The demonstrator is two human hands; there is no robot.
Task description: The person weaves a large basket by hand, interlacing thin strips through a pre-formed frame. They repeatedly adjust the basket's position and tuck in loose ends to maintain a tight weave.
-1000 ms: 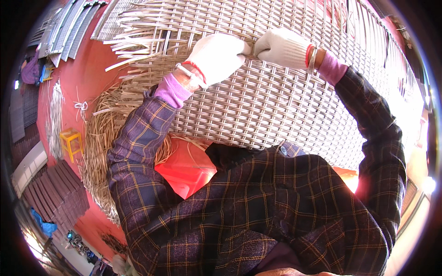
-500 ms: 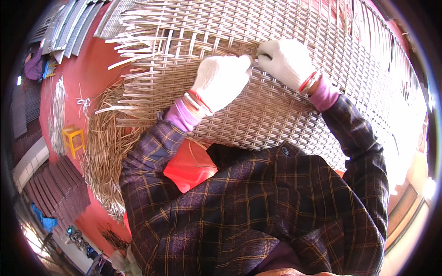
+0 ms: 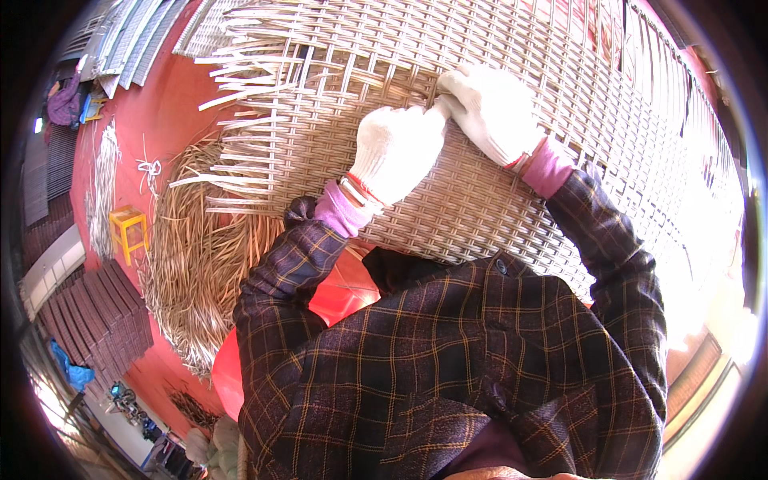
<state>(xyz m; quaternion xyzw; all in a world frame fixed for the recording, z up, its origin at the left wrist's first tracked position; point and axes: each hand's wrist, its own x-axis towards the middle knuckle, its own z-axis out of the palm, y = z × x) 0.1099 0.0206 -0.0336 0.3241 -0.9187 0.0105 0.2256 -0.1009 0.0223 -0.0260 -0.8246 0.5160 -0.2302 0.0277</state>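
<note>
In front of me spreads a woven panel (image 3: 472, 216) of pale brown flat strips, with loose strip ends (image 3: 240, 152) sticking out along its left side. Both hands wear white knit gloves and work close together over a gap in the weave. My left hand (image 3: 400, 152) is closed, its thumb and forefinger pinched at the gap. Just right of it, touching at the fingertips, my right hand (image 3: 492, 112) is closed with curled fingers. They appear to grip a woven strip, though the gloves hide most of it.
Left of the panel lies a big heap of loose strips (image 3: 200, 240) on the red floor (image 3: 168, 120). Farther left stand a yellow stool (image 3: 128, 232) and a stack of brown panels (image 3: 100, 324). A red plastic seat (image 3: 344, 284) shows beside my left arm.
My right hand has shifted slightly left and turned, its fingers now meeting the left hand's. My left hand has moved a little right and down. The view has shifted slightly.
</note>
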